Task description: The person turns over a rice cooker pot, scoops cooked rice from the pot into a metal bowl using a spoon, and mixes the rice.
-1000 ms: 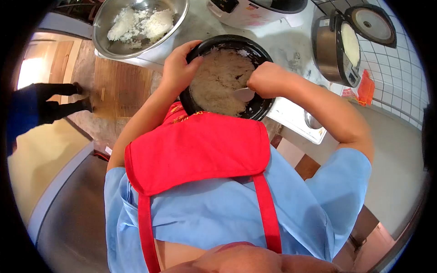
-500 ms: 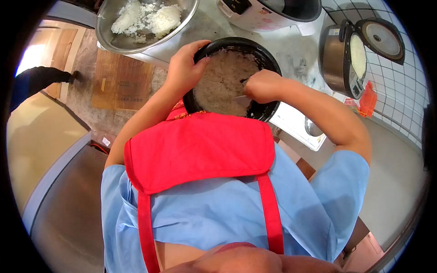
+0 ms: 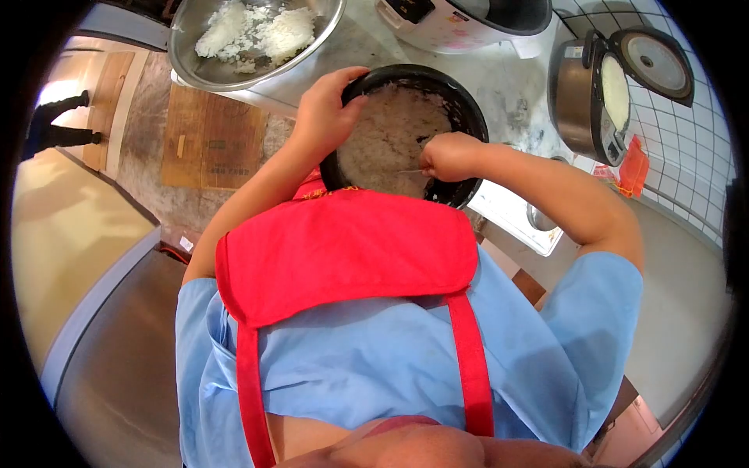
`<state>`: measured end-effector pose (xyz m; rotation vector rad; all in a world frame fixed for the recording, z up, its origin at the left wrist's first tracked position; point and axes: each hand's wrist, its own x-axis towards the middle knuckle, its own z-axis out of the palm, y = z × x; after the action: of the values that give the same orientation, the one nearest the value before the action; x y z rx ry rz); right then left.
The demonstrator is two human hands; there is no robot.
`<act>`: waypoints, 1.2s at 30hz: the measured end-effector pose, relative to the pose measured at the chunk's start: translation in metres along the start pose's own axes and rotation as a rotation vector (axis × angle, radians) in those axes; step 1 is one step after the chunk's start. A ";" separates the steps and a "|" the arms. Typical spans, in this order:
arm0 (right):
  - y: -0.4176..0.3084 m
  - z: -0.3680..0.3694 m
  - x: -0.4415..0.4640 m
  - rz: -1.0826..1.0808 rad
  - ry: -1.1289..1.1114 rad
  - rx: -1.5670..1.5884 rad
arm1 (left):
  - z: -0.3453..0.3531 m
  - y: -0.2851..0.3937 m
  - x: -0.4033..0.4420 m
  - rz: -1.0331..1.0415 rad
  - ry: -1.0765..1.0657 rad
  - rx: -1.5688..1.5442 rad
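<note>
A black rice cooker inner pot [image 3: 466, 109] sits at the counter's front edge, against my red apron [image 3: 351, 249]. A pale layer of cooked rice [image 3: 390, 129] covers its bottom, with grains stuck to the dark wall. My left hand [image 3: 331, 105] grips the pot's left rim, thumb inside and fingers outside. Inside the pot at the right, my right hand [image 3: 451, 156] is closed around a thin, pale, flat utensil [image 3: 406, 171]. Its edge touches the rice; the handle is hidden in my fist, so its exact kind cannot be made out.
A steel basin [image 3: 181, 47] with clumps of white rice stands at the upper left. Behind the pot is a white rice cooker [image 3: 445, 31]. A brown cooker [image 3: 577, 101], lid raised, stands at the right beside a red packet [image 3: 634, 165]. A person's legs [image 3: 66, 125] show far left.
The view has shifted slightly, and the pot appears a little further right. My right hand's grip is tilted slightly differently. At the far left, the other person's legs have moved and both now show.
</note>
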<state>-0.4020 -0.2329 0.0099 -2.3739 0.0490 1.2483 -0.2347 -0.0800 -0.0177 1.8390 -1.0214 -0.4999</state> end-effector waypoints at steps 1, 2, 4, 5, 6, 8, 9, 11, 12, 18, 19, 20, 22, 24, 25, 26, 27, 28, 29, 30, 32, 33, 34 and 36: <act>-0.001 -0.001 0.000 0.014 -0.017 0.017 | 0.000 -0.001 0.000 0.017 0.002 0.003; -0.004 -0.002 0.001 0.027 -0.035 0.035 | 0.000 -0.001 0.000 0.008 0.001 -0.007; -0.005 0.000 0.001 0.035 -0.030 0.091 | -0.001 0.003 -0.001 -0.013 -0.003 -0.026; -0.004 0.005 0.002 0.031 -0.006 0.128 | -0.001 0.002 -0.002 -0.003 0.002 -0.027; -0.003 0.010 0.004 0.027 0.018 0.165 | 0.000 0.001 -0.002 0.008 0.006 -0.029; 0.000 0.023 0.009 0.043 0.037 0.288 | 0.001 -0.001 -0.002 0.015 0.010 -0.035; -0.002 0.027 0.009 0.052 0.047 0.349 | 0.001 -0.001 -0.002 0.010 0.007 -0.040; -0.006 0.034 0.009 0.116 0.099 0.354 | 0.002 -0.002 -0.002 0.019 0.007 -0.037; -0.009 0.035 0.008 0.147 0.125 0.357 | 0.002 -0.002 -0.001 0.032 0.010 -0.028; -0.020 0.039 0.002 0.172 0.147 0.488 | 0.002 -0.003 -0.001 0.025 -0.017 -0.019; -0.022 0.040 0.001 0.175 0.168 0.510 | 0.002 -0.003 -0.001 0.026 -0.020 -0.018; -0.024 0.042 -0.001 0.177 0.187 0.531 | 0.002 -0.003 0.000 0.025 -0.026 -0.012; -0.026 0.044 -0.002 0.166 0.223 0.563 | 0.002 -0.003 0.000 0.019 -0.037 -0.003; -0.027 0.047 -0.003 0.142 0.256 0.585 | 0.002 -0.006 0.001 0.051 -0.036 0.003; -0.027 0.049 -0.001 0.152 0.243 0.617 | 0.002 -0.006 0.001 0.067 -0.034 0.006; -0.025 0.051 0.001 0.161 0.231 0.649 | 0.002 -0.005 0.001 0.051 -0.042 0.003; -0.026 0.051 0.001 0.171 0.219 0.684 | 0.001 -0.004 0.001 0.035 -0.052 0.000; -0.028 0.051 0.001 0.189 0.219 0.714 | 0.001 -0.003 0.001 0.020 -0.060 -0.003; -0.030 0.049 0.000 0.206 0.220 0.743 | 0.001 -0.002 0.001 0.021 -0.059 -0.005; -0.031 0.048 -0.001 0.224 0.221 0.774 | 0.001 -0.002 0.002 0.021 -0.058 -0.008; -0.032 0.051 0.001 0.234 0.235 0.827 | 0.001 -0.002 0.002 0.020 -0.058 -0.016; -0.031 0.052 0.001 0.239 0.243 0.854 | 0.001 -0.002 0.002 0.018 -0.058 -0.022; -0.032 0.053 0.002 0.224 0.259 0.846 | 0.001 -0.002 0.002 0.013 -0.060 -0.030; -0.032 0.055 0.002 0.194 0.289 0.824 | 0.001 -0.002 0.002 0.015 -0.061 -0.028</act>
<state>-0.4354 -0.1817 -0.0062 -1.8058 0.7471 0.7302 -0.2332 -0.0817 -0.0196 1.7993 -1.0627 -0.5617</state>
